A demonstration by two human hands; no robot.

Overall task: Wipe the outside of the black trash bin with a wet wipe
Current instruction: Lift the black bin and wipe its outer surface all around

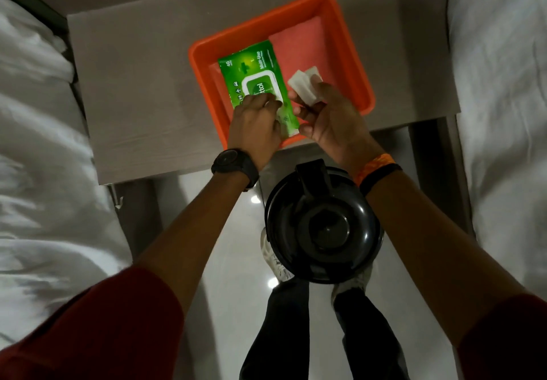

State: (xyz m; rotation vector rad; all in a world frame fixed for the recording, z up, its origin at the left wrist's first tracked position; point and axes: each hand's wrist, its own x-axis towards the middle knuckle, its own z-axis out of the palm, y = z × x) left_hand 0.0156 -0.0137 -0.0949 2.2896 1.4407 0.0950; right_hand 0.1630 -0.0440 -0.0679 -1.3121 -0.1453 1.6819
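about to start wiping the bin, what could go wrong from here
1. The wet wipe is folded small in the right hand; it may cover little of the black trash bin per pass.
2. The left hand presses the green wipe pack; if its flap stays unsealed, the wipes may dry.

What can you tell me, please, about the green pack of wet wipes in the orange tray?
The green pack of wet wipes is a soft, glossy plastic pouch with white lettering and a white-rimmed oval flap on its top face. It lies flat, label up, slightly askew, in the left part of the orange tray on the grey table, beside a pink cloth. The left hand presses its near end, fingers at the flap. The right hand holds a folded white wipe just beside it.
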